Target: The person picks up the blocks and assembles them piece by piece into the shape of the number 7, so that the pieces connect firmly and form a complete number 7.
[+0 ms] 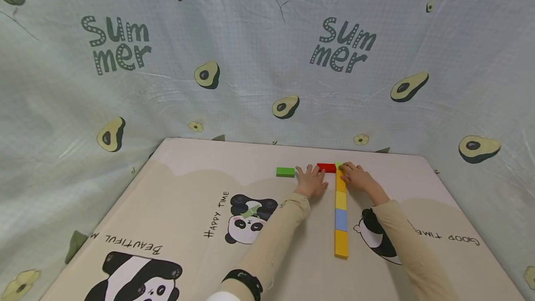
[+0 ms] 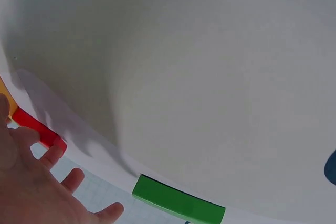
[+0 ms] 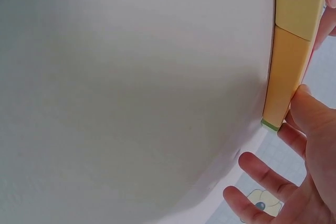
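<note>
A straight column of flat blocks runs away from me: an orange block [image 1: 341, 244], a blue block [image 1: 341, 220], a yellow block [image 1: 341, 200] and another orange block [image 1: 340, 181]. At its far end sits a light green block [image 1: 338, 165], partly hidden by fingers. A red block [image 1: 326, 167] extends left from there. My left hand [image 1: 310, 183] has its fingers spread, with fingertips touching the red block. My right hand [image 1: 358, 179] holds the light green block at the column's end between thumb and index finger; its other fingers [image 3: 268, 176] are extended.
A separate green block [image 1: 285, 172] lies left of my left hand. The table [image 1: 184, 199] has a cover printed with pandas and words. Behind it hangs a pale cloth [image 1: 238, 59] with avocado prints, close to the table's far edge.
</note>
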A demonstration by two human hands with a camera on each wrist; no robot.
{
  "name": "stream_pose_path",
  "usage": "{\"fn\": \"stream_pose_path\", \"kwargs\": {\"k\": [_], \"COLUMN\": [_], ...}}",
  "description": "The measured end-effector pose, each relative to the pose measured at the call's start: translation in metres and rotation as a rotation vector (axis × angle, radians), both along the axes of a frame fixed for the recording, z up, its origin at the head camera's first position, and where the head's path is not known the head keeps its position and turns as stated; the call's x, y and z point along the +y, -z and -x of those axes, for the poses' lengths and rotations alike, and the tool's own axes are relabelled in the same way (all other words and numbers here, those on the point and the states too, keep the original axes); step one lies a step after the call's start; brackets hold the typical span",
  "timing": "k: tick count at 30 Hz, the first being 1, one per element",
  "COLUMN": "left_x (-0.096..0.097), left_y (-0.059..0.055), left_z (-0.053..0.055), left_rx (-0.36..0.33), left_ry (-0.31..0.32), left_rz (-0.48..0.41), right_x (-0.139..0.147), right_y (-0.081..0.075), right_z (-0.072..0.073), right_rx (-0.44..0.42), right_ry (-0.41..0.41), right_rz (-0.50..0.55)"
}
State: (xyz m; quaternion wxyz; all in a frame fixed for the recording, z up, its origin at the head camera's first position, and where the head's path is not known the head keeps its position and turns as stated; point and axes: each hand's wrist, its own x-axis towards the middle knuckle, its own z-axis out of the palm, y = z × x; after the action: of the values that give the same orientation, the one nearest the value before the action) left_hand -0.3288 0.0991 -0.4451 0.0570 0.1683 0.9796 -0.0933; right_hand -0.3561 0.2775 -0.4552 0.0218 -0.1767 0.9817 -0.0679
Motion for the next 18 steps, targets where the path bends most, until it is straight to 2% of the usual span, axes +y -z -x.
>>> {"fn": "stream_pose_path", "kwargs": {"k": [11, 18], "left_x": [0.0004, 0.0017], "left_y": [0.0033, 0.0028], "left_z": [0.0029, 0.0045], "left_rx": [-0.007, 0.015], "left_ry": [-0.009, -0.011], "left_rz": [-0.004, 0.005], "right_x": [-0.0013, -0.0017], "right_y": [0.0007, -0.0029], "right_z": [0.0001, -0.0008], "right_rx": [0.006, 0.012], "right_ry": [0.0, -0.005], "right_rz": [-0.005, -0.014]}}
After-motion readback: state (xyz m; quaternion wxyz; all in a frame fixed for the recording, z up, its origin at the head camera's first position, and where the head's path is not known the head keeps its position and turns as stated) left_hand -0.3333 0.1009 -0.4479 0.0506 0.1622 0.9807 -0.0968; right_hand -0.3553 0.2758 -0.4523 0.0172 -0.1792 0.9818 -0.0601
